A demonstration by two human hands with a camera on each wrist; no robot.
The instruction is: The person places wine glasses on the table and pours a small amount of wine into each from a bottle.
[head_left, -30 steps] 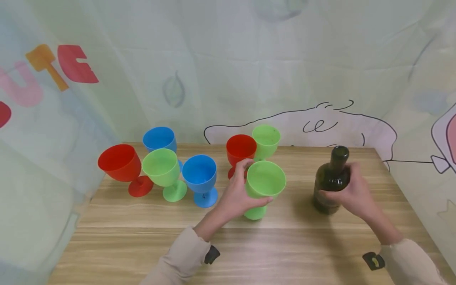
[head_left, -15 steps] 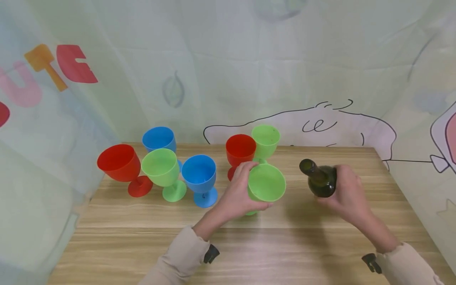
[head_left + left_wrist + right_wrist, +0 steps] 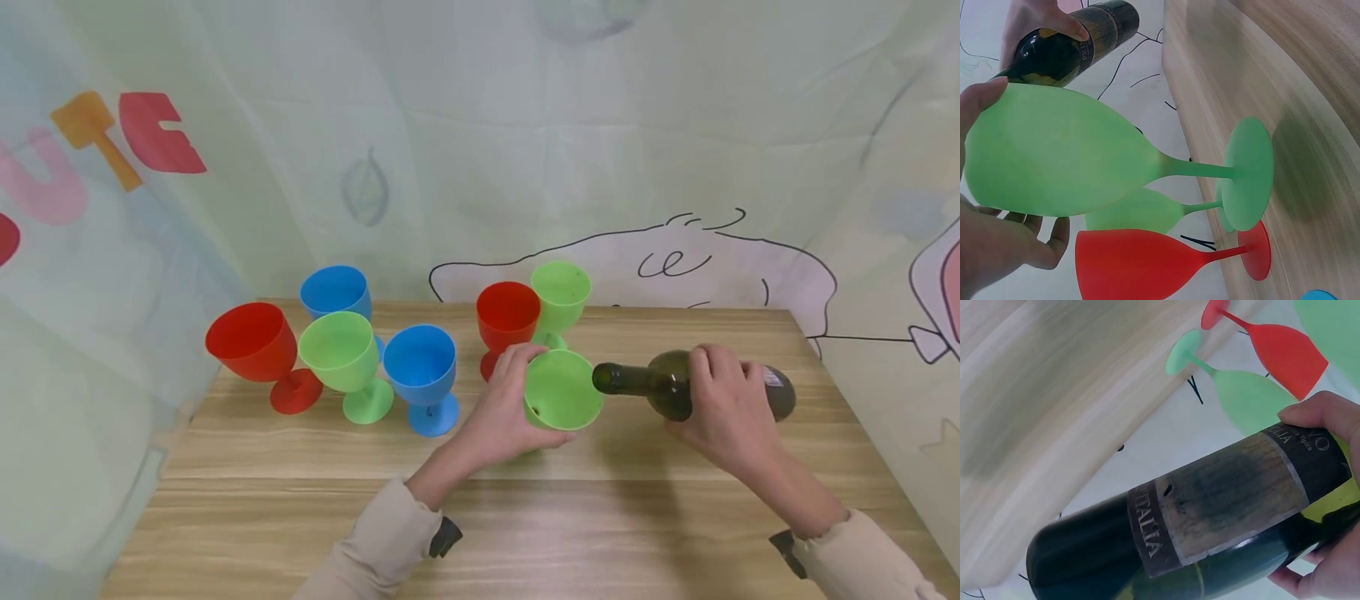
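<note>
My left hand (image 3: 506,417) grips a light green goblet (image 3: 564,390) round its bowl, thumb on the near side and fingers on the far side. In the left wrist view the goblet's foot (image 3: 1249,174) hangs above the table, with a shadow beside it. My right hand (image 3: 727,412) holds a dark green wine bottle (image 3: 670,385) by its body, tipped nearly level. The bottle's mouth (image 3: 606,378) points left, at the goblet's right rim. Its brown label (image 3: 1229,494) shows in the right wrist view. No liquid can be seen coming out.
Behind the held goblet stand a red goblet (image 3: 507,312) and another green goblet (image 3: 561,292). To the left are a red goblet (image 3: 251,340), a green goblet (image 3: 339,350) and two blue goblets, one nearer (image 3: 420,362) and one farther (image 3: 335,290). A printed curtain (image 3: 480,167) hangs behind the wooden table (image 3: 300,500).
My right hand has lifted the bottle from upright and tipped it left, bringing its mouth to the goblet. My left hand has raised the green goblet and tilted it slightly.
</note>
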